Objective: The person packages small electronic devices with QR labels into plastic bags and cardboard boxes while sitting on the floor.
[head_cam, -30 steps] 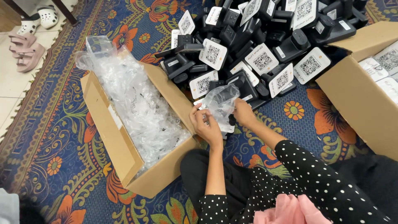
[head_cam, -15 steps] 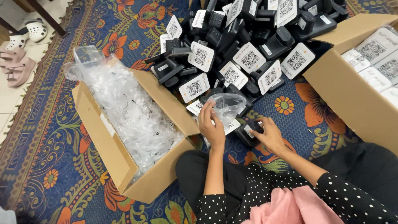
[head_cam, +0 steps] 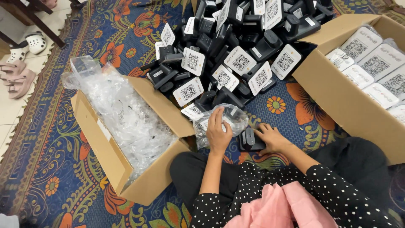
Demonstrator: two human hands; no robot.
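Observation:
My left hand [head_cam: 218, 131] grips a clear crumpled plastic bag [head_cam: 231, 116] just in front of the pile. My right hand [head_cam: 270, 137] rests on a black stand device [head_cam: 249, 140] lying on the patterned carpet, fingers closed around its right side. A big heap of black stand devices with white square-code cards [head_cam: 236, 46] rises just beyond both hands.
An open cardboard box [head_cam: 105, 156] full of clear plastic bags sits at my left. Another cardboard box [head_cam: 341, 99] with bagged white cards stands at the right. Sandals [head_cam: 19, 80] and a furniture leg [head_cam: 50, 25] are at the far left on the tiled floor.
My right hand left the bag and dropped to the carpet, taking hold of a black stand device. My left hand kept the plastic bag, now lower and nearer my knees.

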